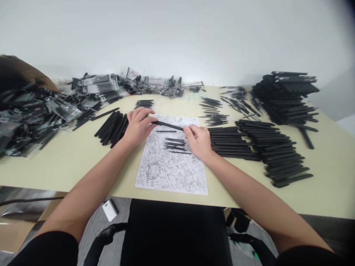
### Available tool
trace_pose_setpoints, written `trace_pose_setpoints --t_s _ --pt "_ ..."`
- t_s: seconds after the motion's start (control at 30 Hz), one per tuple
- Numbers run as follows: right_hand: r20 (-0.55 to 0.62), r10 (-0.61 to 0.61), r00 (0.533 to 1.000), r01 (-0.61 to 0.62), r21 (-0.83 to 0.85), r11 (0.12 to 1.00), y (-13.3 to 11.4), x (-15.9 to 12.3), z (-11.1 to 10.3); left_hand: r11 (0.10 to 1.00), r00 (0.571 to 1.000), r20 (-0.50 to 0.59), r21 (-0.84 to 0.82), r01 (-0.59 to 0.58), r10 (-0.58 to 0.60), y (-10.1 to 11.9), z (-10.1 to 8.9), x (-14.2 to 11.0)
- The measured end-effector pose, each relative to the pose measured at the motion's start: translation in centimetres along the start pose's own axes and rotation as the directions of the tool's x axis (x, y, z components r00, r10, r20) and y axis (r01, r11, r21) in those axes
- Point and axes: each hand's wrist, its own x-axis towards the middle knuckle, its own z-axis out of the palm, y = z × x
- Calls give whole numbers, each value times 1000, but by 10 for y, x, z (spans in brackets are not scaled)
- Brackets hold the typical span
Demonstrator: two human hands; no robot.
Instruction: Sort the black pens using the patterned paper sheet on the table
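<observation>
My left hand and my right hand hold the two ends of one black pen above a scribbled sheet of paper. Both hands have their fingers curled round the pen. Several thin black refills lie on the sheet just under the pen, beside my right hand. A pile of black pen barrels lies close to my left hand.
Rows of black pens cover the table to the right, with a tall stack at the far right. Plastic packets heap up at left and along the back. More thin refills lie behind the sheet.
</observation>
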Motion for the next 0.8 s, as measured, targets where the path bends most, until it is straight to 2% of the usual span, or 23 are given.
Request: trace_pose_setpoints --t_s 0.27,0.53,0.7,0.8 --pt "-99 -56 994 57 13 998 5 0 4 999 999 1 -14 34 -34 -1 1 0" --pt "11 -60 998 61 -72 996 1 0 0 1000 1000 -10 12 6 -6 -2 2 -1" --pt "-36 -23 999 22 -18 1000 -1 -1 1 1000 1000 -29 17 9 -9 -2 1 0" --pt "-46 -44 998 44 -13 999 0 -1 2 1000 999 -33 25 9 -8 -2 1 0"
